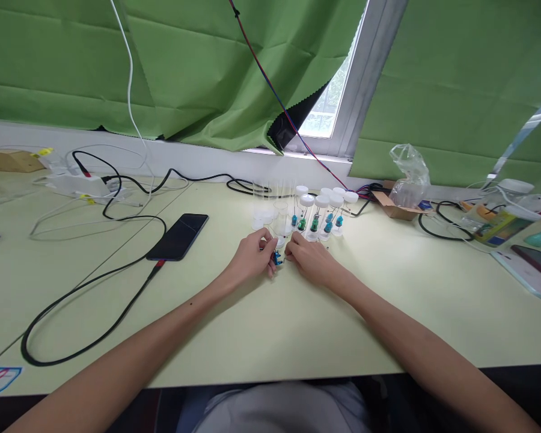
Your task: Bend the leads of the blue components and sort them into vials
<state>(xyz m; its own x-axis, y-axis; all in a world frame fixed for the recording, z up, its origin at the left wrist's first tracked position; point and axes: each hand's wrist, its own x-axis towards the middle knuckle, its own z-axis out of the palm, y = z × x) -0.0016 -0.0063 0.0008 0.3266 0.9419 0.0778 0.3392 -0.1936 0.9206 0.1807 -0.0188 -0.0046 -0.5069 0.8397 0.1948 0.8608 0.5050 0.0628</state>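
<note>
Near the front edge of the table point(270, 343), at the left, a sticker with blue border point(0, 380). Behind it, laid in a wide loop, a black cable point(151, 276), plugged into a dark phone point(179, 237) on the left side. In the middle, pinched between thumb and fingers of the left hand point(255, 254), a small blue piece point(277, 258), just above the table. Just beside it, the right hand point(309, 257), with fingers bent and almost closed; cannot tell if holding something thin. Well apart at the right, a dark flat device point(540, 262). Directly behind the hands, closely crowded and partly hidden by them, upright transparent tubes point(282, 219) and capped containers point(306, 200) with blue and green pieces inside. Farther, at the right, a cardboard box point(392, 209) with a plastic bag point(410, 174); at the left, a white power strip point(74, 183). Farthest, behind hanging red and blue wires point(264, 75), a green curtain point(184, 60) and a partly uncovered window point(327, 111).
</note>
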